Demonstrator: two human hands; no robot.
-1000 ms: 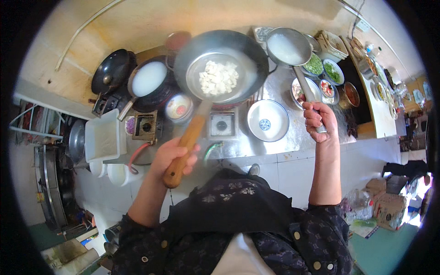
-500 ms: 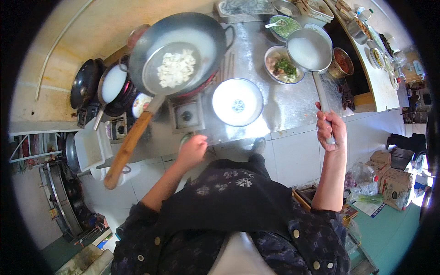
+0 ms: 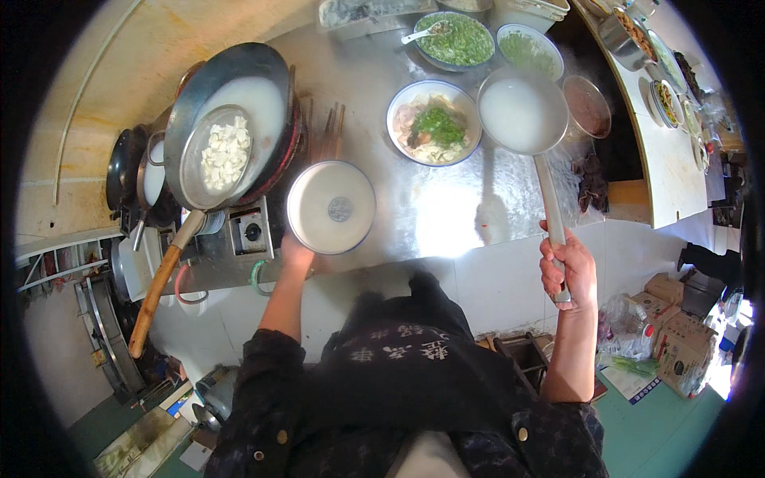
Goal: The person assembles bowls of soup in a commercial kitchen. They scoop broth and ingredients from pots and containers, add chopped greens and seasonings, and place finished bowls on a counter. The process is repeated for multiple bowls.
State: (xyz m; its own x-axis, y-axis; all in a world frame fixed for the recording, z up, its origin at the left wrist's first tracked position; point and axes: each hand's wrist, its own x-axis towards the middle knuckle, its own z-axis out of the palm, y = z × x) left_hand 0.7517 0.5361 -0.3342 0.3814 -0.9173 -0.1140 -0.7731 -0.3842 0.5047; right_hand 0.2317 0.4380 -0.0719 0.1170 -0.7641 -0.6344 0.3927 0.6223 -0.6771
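Full ladle aloft on the right, bare bowl near the counter's edge on the left

And look at that right hand: fingers curled firmly round the long handle of a metal ladle, whose wide head is brimming with milky liquid above the counter. Danger number one is right there! Any roll of that wrist could slop liquid over the side, perhaps into the bowl of chopped greens that shows partly behind it.

Over on the left, the left hand meets the lower edge of a white bowl with a blue rim. Its fingers are mostly hidden, so I can't tell how tight the hold is, nor whether the bowl is lifted or resting. A slack grip on a slick rim could let it slip, with the counter's near edge close by.

Further left, the strainer sits in the wok with pale cubes aboard, and its wooden handle juts out past the counter, no hand on it. A stray left elbow could catch that and tip the lot!

Between bowl and ladle, slightly back, waits the garnished bowl, exposed to any drip crossing over.
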